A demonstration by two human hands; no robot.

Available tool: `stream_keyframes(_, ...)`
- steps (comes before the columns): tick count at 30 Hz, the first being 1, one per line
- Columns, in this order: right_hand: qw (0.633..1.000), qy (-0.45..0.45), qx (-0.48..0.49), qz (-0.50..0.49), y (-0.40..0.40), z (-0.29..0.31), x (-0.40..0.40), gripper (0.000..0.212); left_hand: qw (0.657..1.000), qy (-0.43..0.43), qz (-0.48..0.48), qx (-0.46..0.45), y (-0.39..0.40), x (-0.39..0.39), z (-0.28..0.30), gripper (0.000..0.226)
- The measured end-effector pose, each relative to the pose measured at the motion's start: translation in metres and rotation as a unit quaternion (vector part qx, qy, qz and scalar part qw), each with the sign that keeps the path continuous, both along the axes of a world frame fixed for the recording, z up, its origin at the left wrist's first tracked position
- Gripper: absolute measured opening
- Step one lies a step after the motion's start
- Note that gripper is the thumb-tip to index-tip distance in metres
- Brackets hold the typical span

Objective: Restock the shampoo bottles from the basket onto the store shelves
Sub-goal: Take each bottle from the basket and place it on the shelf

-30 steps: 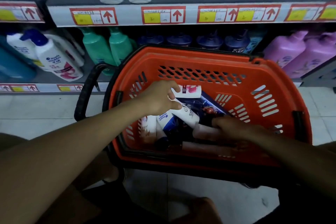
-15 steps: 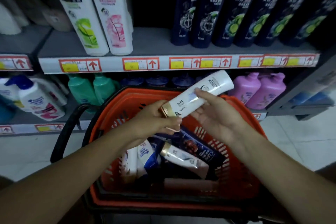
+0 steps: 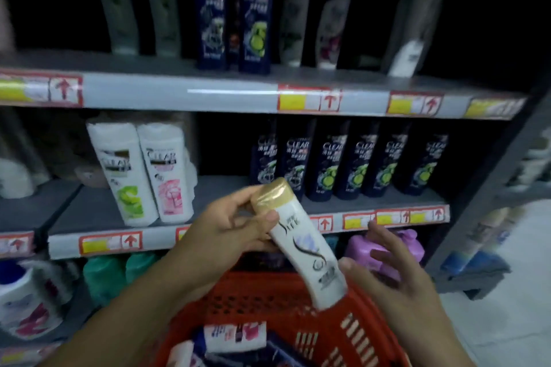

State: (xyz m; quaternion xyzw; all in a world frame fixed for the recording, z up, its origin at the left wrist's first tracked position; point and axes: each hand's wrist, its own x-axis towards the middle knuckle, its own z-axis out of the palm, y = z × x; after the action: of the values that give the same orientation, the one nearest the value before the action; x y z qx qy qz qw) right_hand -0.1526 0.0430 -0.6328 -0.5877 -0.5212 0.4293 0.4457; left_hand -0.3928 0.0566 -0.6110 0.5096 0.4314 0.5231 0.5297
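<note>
Left hand [image 3: 229,229] grips gold-capped white bottle [image 3: 304,247] above orange basket [image 3: 298,307]; right hand [image 3: 390,274], fingers spread, thumb touching bottle's lower end.

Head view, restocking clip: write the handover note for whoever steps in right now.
Left hand: grips the white bottle near its gold cap, tilted above the basket.
Right hand: open, thumb against the bottle's lower end.
Basket: several bottles left inside.
Shelves: the middle shelf has bare space beside the white Clear bottles.
Done: one bottle lifted out.
Left: shelve it, then the rest.
</note>
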Motion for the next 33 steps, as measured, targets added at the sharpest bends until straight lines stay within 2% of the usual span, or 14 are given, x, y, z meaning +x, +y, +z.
stream_keyframes(2, 0.995, -0.029, 0.074, 0.058, 0.014, 0.033, 0.008, 0.052, 0.999, 0.013, -0.031, 0.032, 0.01, 0.026, 0.038, 0.038)
stream_keyframes(4, 0.985, -0.05, 0.144, 0.074, 0.029, 0.063, 0.014, 0.037, 0.996, 0.031, -0.052, 0.07, 0.024, 0.054, 0.074, 0.033)
stream_keyframes(9, 0.969, -0.018, 0.245, 0.025, 0.064, 0.129, 0.05, 0.037, 0.984, 0.072, -0.047, 0.156, 0.066, 0.116, 0.156, 0.031)
stream_keyframes(16, 0.932, 0.012, 0.357, -0.055, 0.118, 0.191, 0.101, 0.027, 0.968, 0.049, -0.003, 0.245, 0.129, 0.201, 0.231, 0.029)
stream_keyframes(20, 0.925, 0.062, 0.364, -0.091, 0.172, 0.212, 0.138, 0.024, 0.97, 0.07, 0.031, 0.233, 0.18, 0.247, 0.234, 0.037)
stream_keyframes(24, 0.927, 0.08, 0.347, -0.119, 0.238, 0.221, 0.172, 0.029, 0.969, 0.146, 0.045, 0.191, 0.233, 0.288, 0.21, 0.036)
stream_keyframes(30, 0.942, 0.056, 0.319, -0.084, 0.33, 0.216, 0.184, 0.028, 0.952, 0.2, 0.161, 0.165, 0.298, 0.316, 0.202, 0.022)
stream_keyframes(33, 0.946, 0.034, 0.315, -0.065, 0.367, 0.217, 0.187, 0.024, 0.951, 0.209, 0.166, 0.155, 0.316, 0.32, 0.2, 0.027)
